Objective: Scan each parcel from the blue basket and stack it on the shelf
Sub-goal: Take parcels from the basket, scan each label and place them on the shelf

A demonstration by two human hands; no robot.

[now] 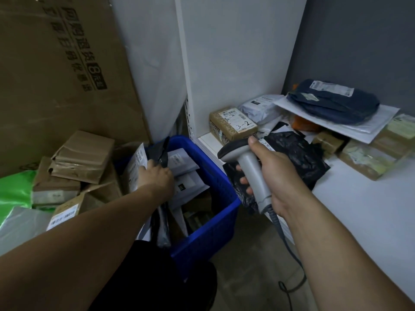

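Reaching Into the Blue Basket, Scanner at the Ready

Reaching down, the left hand is inside the blue basket, its fingers closed on a white parcel with a printed label, lifted at the basket's left rim. More white and black mailers lie loose in the basket beside it. The right hand grips the grey handle of a barcode scanner, head pointing left toward the basket, its coiled cable hanging toward the floor. Just behind the scanner, on the white shelf, a black plastic parcel lies at the front edge; a small carton marked "3-2" stands behind it, with a dark blue bag and further cartons to the right. Cardboard boxes pile left of the basket.
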